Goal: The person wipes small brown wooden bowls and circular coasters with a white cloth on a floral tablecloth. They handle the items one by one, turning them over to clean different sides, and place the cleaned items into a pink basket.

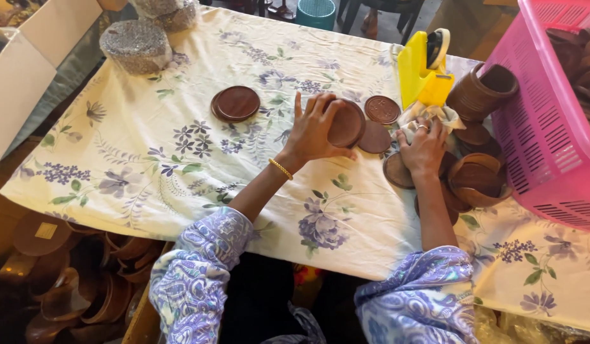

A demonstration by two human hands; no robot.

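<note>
Left hand point(313, 130) grips wooden disc point(346, 123); right hand point(424, 148) presses cloth point(427, 116).

left hand point(314, 130) fingers curled, right hand point(424, 148) clenched

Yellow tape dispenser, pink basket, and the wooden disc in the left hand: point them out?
yellow tape dispenser point(417, 70), head view, flat yellow side.
pink basket point(542, 137), head view, slotted wall.
wooden disc point(347, 123), head view, exposed face.

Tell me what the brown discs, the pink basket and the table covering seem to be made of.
The discs, like the one in the left hand at, look like turned wood: dark brown, a soft sheen, raised rims. The pink basket seems moulded plastic, with an even slotted wall and uniform colour. The table covering looks like printed cloth: it lies in soft wrinkles and bears flowers.
</note>
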